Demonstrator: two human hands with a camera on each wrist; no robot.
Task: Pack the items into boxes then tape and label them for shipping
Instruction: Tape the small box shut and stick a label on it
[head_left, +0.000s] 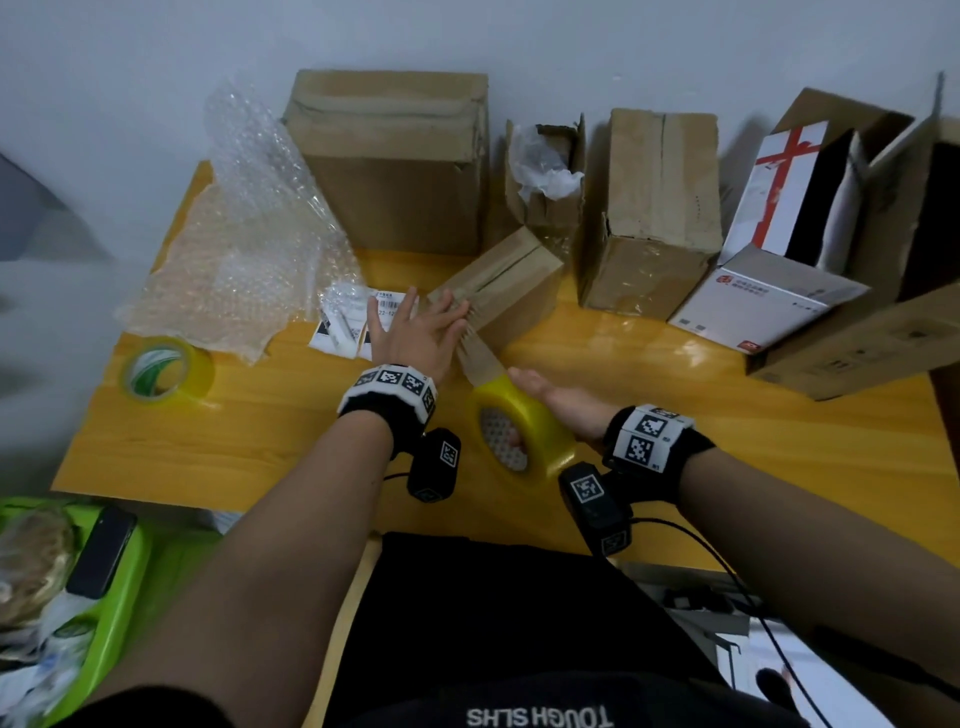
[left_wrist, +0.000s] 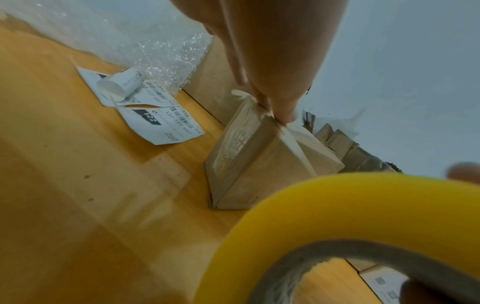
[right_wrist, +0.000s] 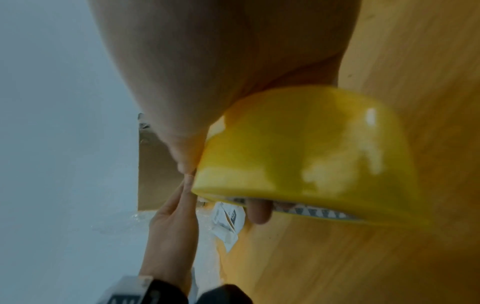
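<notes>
Our right grip (head_left: 540, 397) clamps the yellow tape roll (head_left: 519, 431), left hand (head_left: 415, 332) flat on the small carton (head_left: 498, 283); slack could wrinkle the strip (head_left: 480, 358).

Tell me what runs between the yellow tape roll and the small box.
A pulled-out strip of tape spans from the yellow tape roll to the small box, pressed down by the left hand; clearest in the head view.

Both forearms are reaching forward, each wearing a black wrist band. Left hand (head_left: 415, 332) is lying flat, fingers (head_left: 448, 312) straight and together, pressing down. Right hand (head_left: 550, 400) is turned palm-left, fingers hooking through the tape roll (head_left: 519, 436).
</notes>
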